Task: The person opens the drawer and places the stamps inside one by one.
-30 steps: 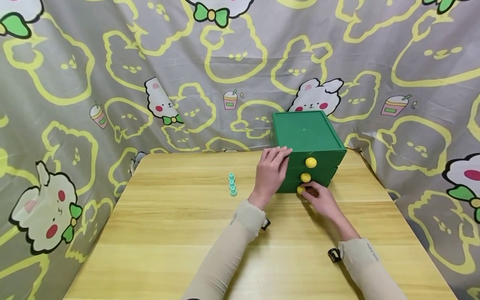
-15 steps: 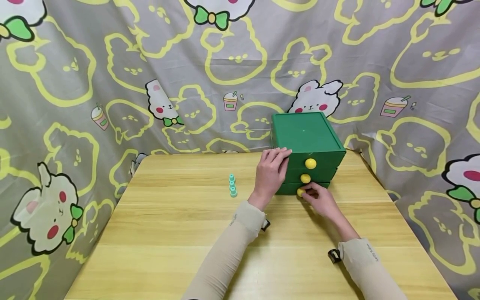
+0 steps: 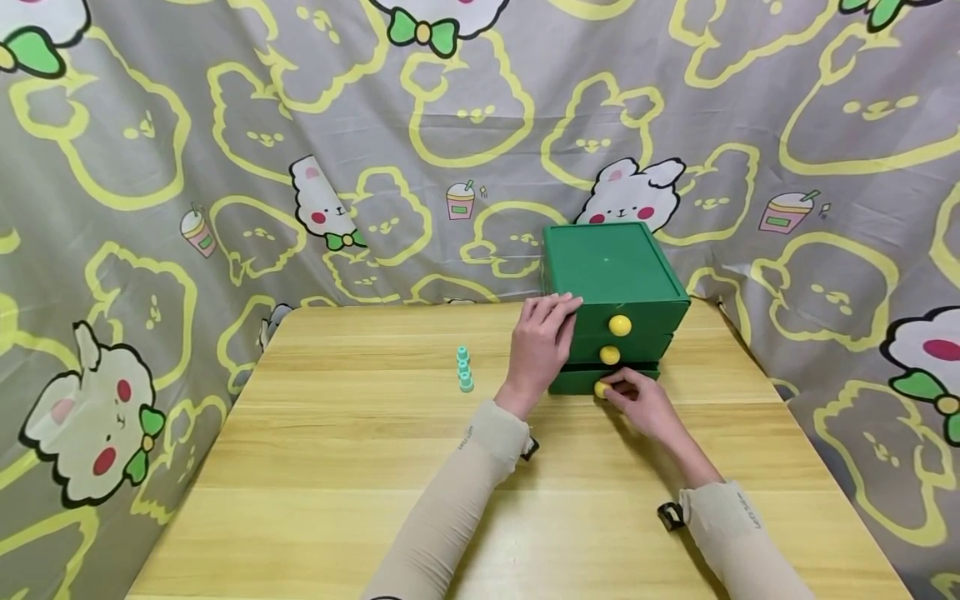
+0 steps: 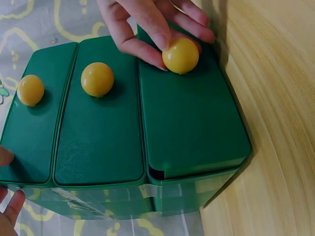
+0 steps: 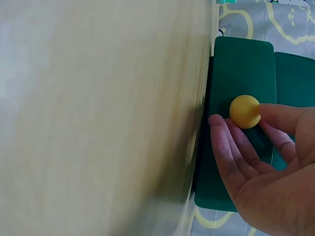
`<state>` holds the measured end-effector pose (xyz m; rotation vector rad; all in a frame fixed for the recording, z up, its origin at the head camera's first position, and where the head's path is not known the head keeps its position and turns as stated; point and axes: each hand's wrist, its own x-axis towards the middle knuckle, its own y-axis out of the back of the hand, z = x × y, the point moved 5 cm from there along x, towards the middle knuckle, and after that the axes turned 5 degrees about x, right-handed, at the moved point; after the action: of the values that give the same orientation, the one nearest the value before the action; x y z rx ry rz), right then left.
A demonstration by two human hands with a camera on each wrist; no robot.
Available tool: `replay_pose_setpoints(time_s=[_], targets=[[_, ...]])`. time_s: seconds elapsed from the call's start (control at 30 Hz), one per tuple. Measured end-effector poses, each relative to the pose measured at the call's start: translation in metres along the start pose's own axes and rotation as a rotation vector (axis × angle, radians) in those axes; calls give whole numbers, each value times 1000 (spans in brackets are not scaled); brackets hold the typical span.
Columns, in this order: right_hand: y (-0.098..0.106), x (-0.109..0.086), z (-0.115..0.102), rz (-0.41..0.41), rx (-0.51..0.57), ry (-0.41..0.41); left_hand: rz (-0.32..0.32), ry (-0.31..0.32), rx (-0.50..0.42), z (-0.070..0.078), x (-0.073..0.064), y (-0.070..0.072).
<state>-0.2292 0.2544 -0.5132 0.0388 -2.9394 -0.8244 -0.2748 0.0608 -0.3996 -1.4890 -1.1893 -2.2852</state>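
A green chest of drawers point(image 3: 611, 262) with three round yellow knobs stands at the back right of the table. My right hand point(image 3: 641, 400) pinches the bottom drawer's knob point(image 4: 180, 56) between thumb and fingers, as the right wrist view also shows. The bottom drawer point(image 4: 197, 118) juts out slightly past the two above it, with a dark gap along its top. My left hand point(image 3: 542, 350) rests on the chest's front left corner, fingers at the top edge. Only its fingertips point(image 4: 12, 209) show in the left wrist view. The drawer's inside is hidden.
Several small turquoise pieces point(image 3: 465, 369) stand in a row on the wooden table point(image 3: 337, 467), left of the left hand. A patterned grey curtain point(image 3: 465, 250) hangs behind the table and along its sides.
The bottom drawer has slid out a little toward me, its knob moving with my right hand's fingers. A gap has opened above it. My left hand has stayed at the chest's corner.
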Motion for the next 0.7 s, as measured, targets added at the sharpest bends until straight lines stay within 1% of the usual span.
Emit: replay_pose_setpoints(time_s=[0.17, 0.47, 0.7], targets=[[-1, -5, -1, -9, 11, -15, 5, -4, -9, 1, 0, 1], [-4, -10, -2, -16, 17, -31, -3, 0, 11, 0, -3, 2], [-3, -12, -4, -6, 20, -8, 3, -6, 6, 1, -1, 2]])
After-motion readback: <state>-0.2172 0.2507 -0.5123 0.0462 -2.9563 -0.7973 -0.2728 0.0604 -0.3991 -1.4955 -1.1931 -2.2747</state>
